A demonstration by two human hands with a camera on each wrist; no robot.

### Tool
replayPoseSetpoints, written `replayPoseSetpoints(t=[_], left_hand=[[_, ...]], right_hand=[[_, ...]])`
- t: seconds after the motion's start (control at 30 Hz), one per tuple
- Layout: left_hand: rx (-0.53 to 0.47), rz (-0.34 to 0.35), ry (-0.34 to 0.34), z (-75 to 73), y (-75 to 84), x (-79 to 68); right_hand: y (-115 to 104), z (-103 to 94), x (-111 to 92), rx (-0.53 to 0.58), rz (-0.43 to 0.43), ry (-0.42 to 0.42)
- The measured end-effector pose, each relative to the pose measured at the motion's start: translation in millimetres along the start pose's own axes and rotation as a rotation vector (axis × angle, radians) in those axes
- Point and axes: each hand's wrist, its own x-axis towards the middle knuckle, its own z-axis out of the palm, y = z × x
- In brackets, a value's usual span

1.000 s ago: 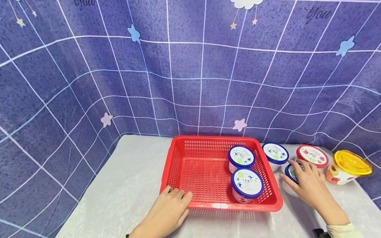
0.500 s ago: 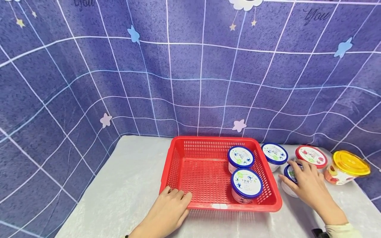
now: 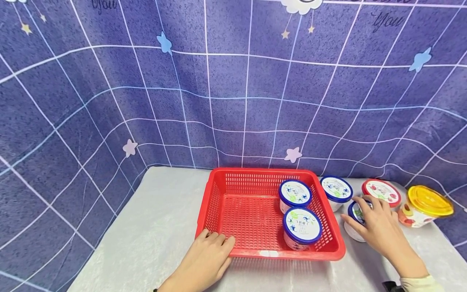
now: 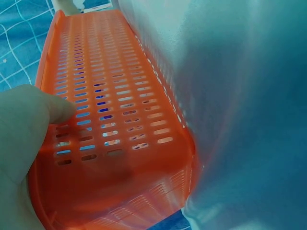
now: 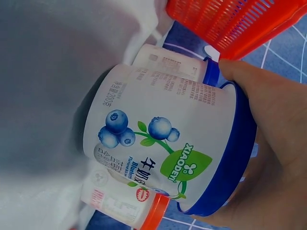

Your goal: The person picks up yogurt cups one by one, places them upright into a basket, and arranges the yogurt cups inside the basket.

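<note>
My left hand [image 3: 204, 259] grips the near left rim of a red perforated plastic basket [image 3: 251, 252]; the left wrist view shows its thumb [image 4: 61, 110] against the outer wall. Two tubs with blue lids, one behind [image 3: 296, 193] and one in front [image 3: 303, 225], stand upright at the basket's right end. To the right of the basket, my right hand [image 3: 383, 227] holds another blue-lidded tub [image 5: 153, 129] by its lid, fingers and thumb spread around the edge. Blueberries are printed on that tub's white side. Its lid is partly hidden under the hand in the head view.
Behind the held tub stand another blue-lidded tub [image 3: 336, 189] beside the basket and a red-lidded tub [image 3: 382, 191]. A yellow-lidded tub [image 3: 429, 205] is at the far right. A blue-purple grid-patterned curtain [image 3: 226, 81] rises behind the pale-covered table [image 3: 146, 235].
</note>
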Motion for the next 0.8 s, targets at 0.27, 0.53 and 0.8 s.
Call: replayPoseSetpoints(t=[0.27, 0.53, 0.8], left_hand=[[-0.007, -0.005, -0.013, 0.5, -0.1, 0.0], [-0.009, 0.0, 0.005, -0.1, -1.4, -0.4], [-0.006, -0.001, -0.003, 0.0, -0.5, -0.9]], right_hand=[[-3, -4.9, 2, 0.001, -0.001, 0.002], [-10, -14.1, 5, 0.004, -0.002, 0.029], [-14, -22.2, 5, 0.014, 0.015, 0.035]])
